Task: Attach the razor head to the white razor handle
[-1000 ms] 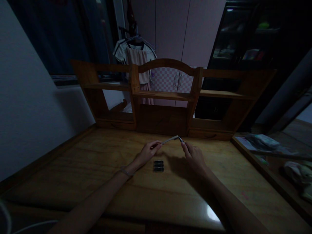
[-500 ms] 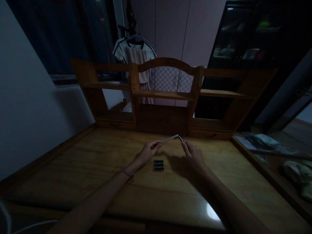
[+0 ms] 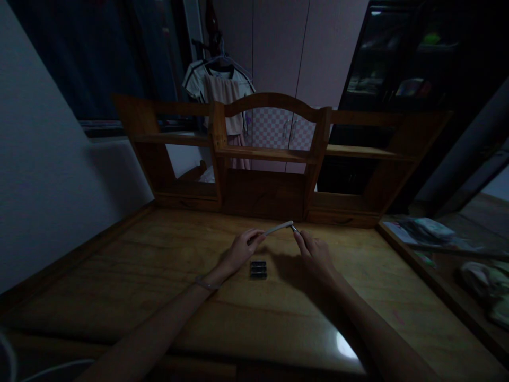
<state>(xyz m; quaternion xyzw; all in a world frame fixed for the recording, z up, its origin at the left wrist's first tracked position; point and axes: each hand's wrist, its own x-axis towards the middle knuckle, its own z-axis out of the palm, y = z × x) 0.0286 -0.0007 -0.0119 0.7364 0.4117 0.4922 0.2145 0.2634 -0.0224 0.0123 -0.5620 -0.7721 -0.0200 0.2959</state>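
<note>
Left hand (image 3: 240,250) had closed fingers pinching slim pale-grey strip (image 3: 278,228), far end at thin silver tool (image 3: 294,229) pinched in right hand (image 3: 317,254).

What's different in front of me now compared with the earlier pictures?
Only a small shift: the far end of the pale strip, in the left hand, has edged right and now overlaps the tip of the slim tool in the right hand. The hands have drawn slightly closer. Both grips and the dark pieces on the desk stayed as they were.
</note>
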